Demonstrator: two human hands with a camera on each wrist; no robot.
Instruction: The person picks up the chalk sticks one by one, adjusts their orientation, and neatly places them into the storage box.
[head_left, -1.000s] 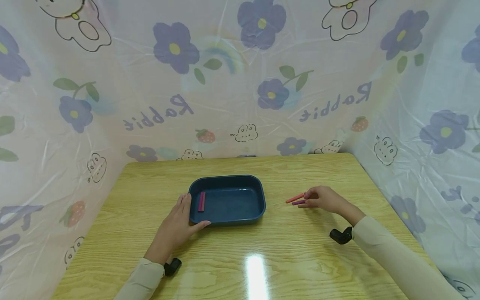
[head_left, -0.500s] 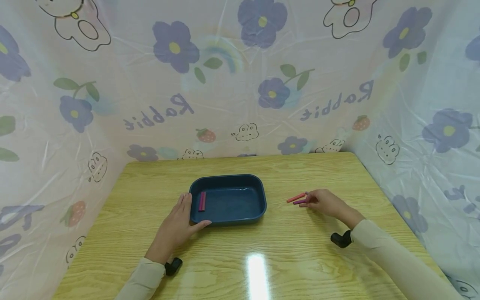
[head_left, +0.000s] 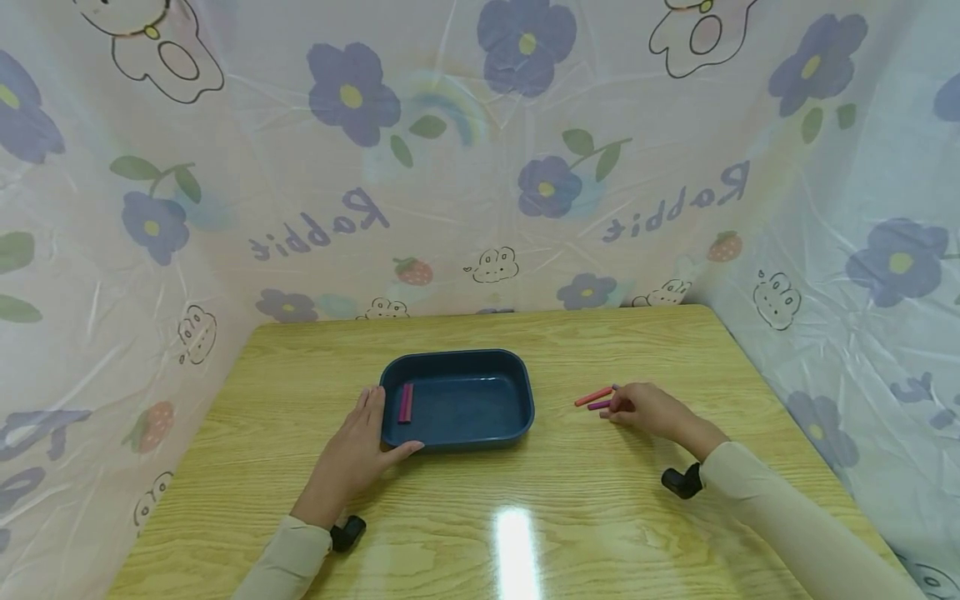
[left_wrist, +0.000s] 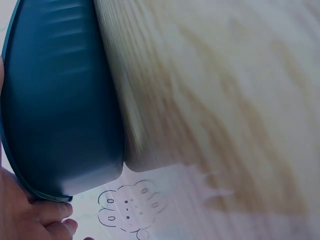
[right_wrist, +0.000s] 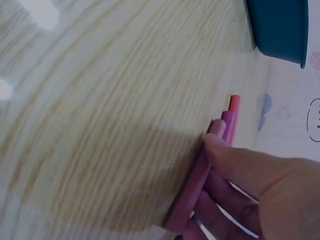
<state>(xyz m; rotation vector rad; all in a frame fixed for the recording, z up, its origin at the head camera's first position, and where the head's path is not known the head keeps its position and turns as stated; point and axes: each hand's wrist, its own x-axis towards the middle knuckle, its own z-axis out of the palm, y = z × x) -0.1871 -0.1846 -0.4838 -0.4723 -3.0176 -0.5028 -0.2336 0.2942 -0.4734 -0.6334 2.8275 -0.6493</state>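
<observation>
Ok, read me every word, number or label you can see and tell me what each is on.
"Rabbit", mirror-reversed, left half of the back curtain.
"Rabbit", mirror-reversed again, right half of the same curtain.
Purple marks at the far left and right: too cut off or warped to read.
Tray and sticks: none readable.

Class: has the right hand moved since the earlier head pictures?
Yes, slightly towards the near side: in the head view, the right hand sits farther from the table's back edge.

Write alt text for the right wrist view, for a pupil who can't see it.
A right hand holds a dull pink stick at a wood-grain table. A purple stick and a red stick lie beside it; part of a teal container shows at upper right.
</observation>
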